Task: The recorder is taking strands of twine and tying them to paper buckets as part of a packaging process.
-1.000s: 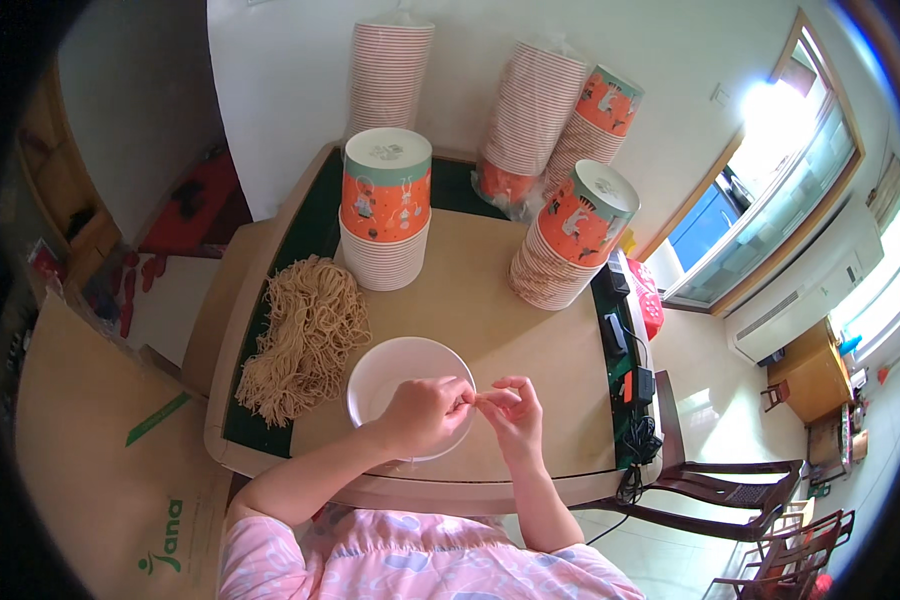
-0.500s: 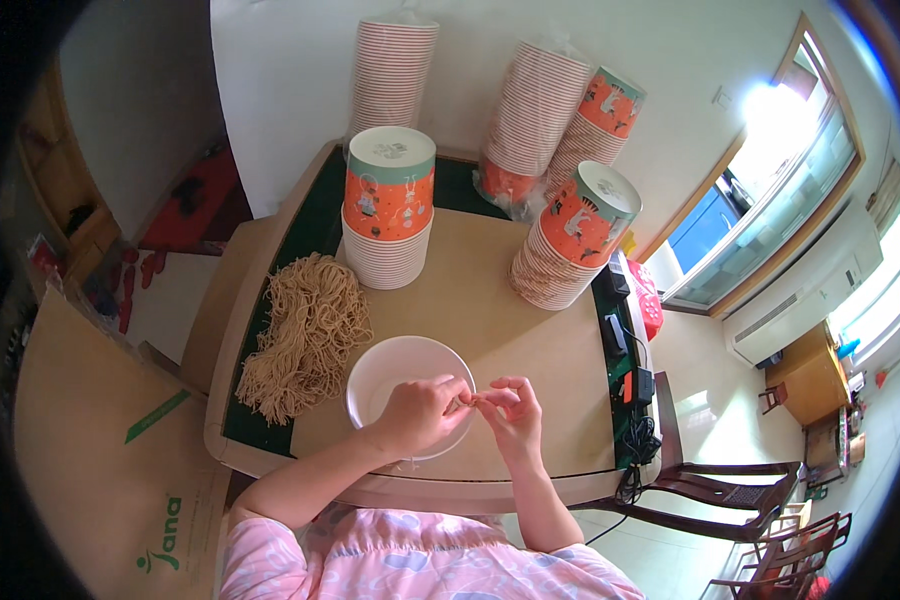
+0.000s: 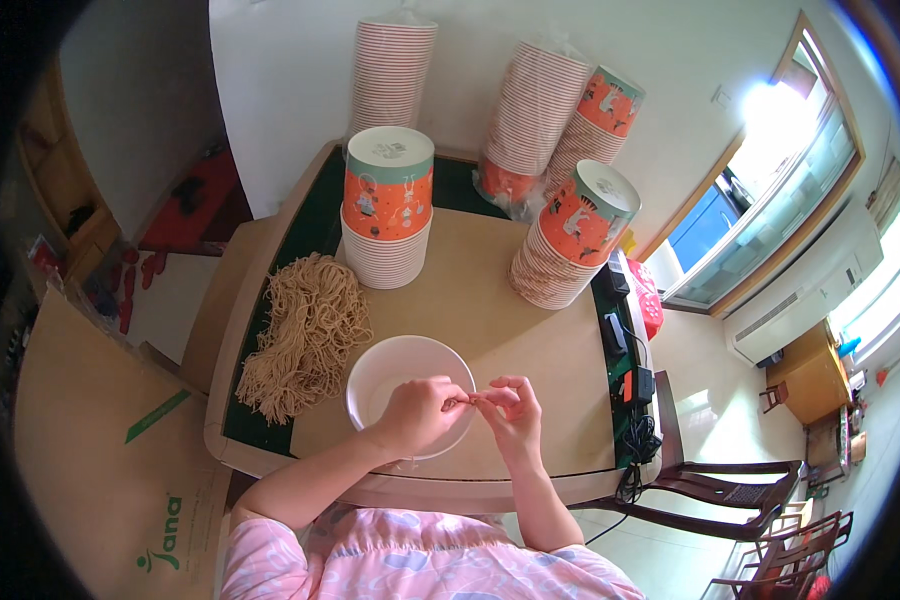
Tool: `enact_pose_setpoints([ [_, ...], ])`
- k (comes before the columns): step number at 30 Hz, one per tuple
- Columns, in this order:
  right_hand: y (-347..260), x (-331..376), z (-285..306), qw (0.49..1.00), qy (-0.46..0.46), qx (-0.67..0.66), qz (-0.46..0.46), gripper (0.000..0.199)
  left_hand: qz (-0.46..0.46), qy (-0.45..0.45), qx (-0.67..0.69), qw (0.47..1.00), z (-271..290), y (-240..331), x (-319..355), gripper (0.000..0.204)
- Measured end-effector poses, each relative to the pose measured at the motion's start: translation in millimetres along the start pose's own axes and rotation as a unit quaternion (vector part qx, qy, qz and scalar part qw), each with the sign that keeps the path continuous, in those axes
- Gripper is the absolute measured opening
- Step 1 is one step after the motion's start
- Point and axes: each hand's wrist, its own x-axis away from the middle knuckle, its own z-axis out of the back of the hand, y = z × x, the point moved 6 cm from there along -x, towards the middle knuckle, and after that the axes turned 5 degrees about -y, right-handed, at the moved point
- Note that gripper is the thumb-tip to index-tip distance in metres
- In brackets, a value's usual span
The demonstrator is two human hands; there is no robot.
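Observation:
Over the right side of a white paper bucket (image 3: 378, 372), my left hand (image 3: 425, 412) is closed, its fingertips pinching a short bit of string (image 3: 464, 402). My right hand (image 3: 511, 408) meets it there, thumb and forefinger pressed together on the same string, just beyond the bucket's rim. Most of the strand is hidden by my fingers. A loose heap of tan string (image 3: 305, 335) lies to the left of the bucket. Behind stand upturned, nested paper buckets in orange and green, one stack (image 3: 388, 205) at the left and another stack (image 3: 575, 235) at the right.
Plastic-wrapped bucket stacks (image 3: 535, 120) stand against the wall. Power adapters (image 3: 642, 386) and a coiled black cable (image 3: 638, 440) lie along the table's right edge. A large cardboard sheet (image 3: 90, 450) is at the left, and a dark wooden chair (image 3: 720, 490) at the right.
My fingers have shifted very slightly around the string. Both hands stay in nearly the same place, and the bucket and string heap have not moved.

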Motion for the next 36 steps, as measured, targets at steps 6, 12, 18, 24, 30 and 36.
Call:
enact_pose_setpoints([
  [6,-8,5,-3,0.994,0.030,0.097,0.033,0.031,0.064,-0.018,0.076,0.995,-2,-7,-3,0.013],
  [12,-15,8,-7,0.987,0.046,0.130,0.079,0.023,0.079,-0.036,0.105,0.991,-3,-8,-3,0.011],
  [18,-10,6,-5,0.991,0.038,0.110,0.072,0.023,0.069,-0.039,0.123,0.989,3,-5,-1,0.012],
  [24,-32,12,-17,0.960,-0.018,0.262,0.099,0.031,0.084,-0.044,0.137,0.986,3,-13,3,0.011],
  [30,-46,12,-24,0.936,-0.041,0.331,0.109,0.033,0.087,-0.035,0.146,0.985,7,-16,6,0.011],
  [36,-46,5,-29,0.908,-0.063,0.397,0.115,0.029,0.075,-0.032,0.136,0.987,7,-18,5,0.011],
])
